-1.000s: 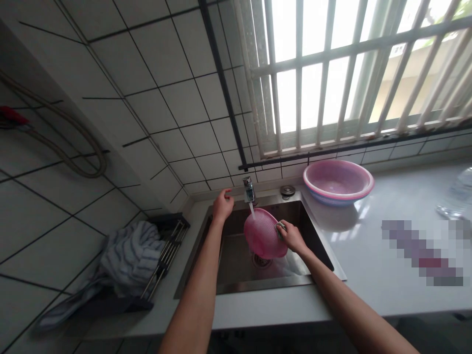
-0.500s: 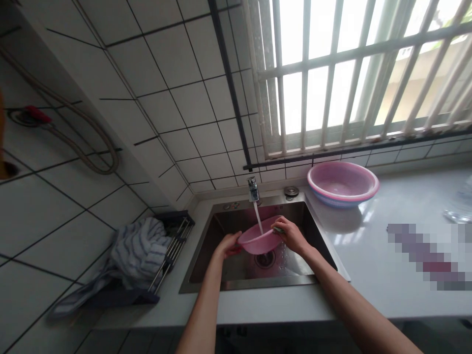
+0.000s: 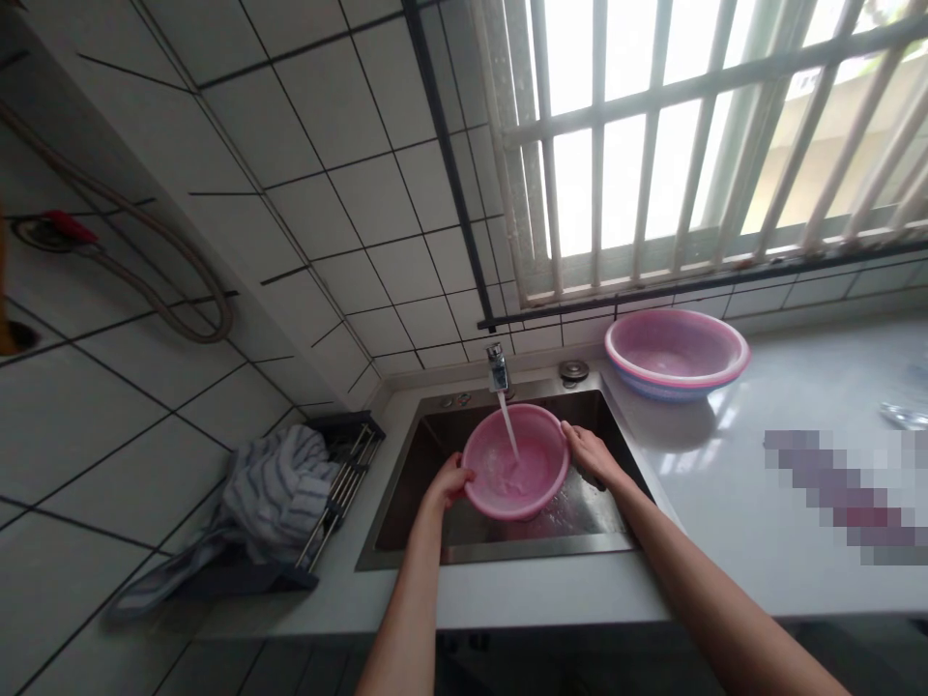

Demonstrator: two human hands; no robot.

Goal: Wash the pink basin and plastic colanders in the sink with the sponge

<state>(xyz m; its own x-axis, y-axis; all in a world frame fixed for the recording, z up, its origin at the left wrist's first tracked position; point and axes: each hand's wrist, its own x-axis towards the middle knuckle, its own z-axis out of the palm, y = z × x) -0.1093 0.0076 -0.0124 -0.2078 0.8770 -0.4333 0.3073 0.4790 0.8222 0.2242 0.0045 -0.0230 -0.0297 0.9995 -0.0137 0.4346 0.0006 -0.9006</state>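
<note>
A pink plastic basin (image 3: pixel 540 483) is held inside the steel sink (image 3: pixel 464 555), its open top facing up toward me. Water from the chrome faucet (image 3: pixel 497 368) runs into it and pools at its bottom. My left hand (image 3: pixel 449 480) is closed on the basin's left rim, thumb over the edge. On the opposite side my right hand (image 3: pixel 589 454) grips the right rim. Something dark shows beneath the right palm, too small to make out.
Stacked pink and blue basins (image 3: pixel 678 360) stand on the counter right of the sink. A metal drain strainer (image 3: pixel 573 370) lies behind the sink. At left, a striped towel (image 3: pixel 279 488) hangs over a rack (image 3: pixel 340 503). A barred window (image 3: pixel 638 145) is above.
The basin has turned from a tilted, edge-on position to show its inside, and water now collects in it. My right hand has shifted slightly right with the rim.
</note>
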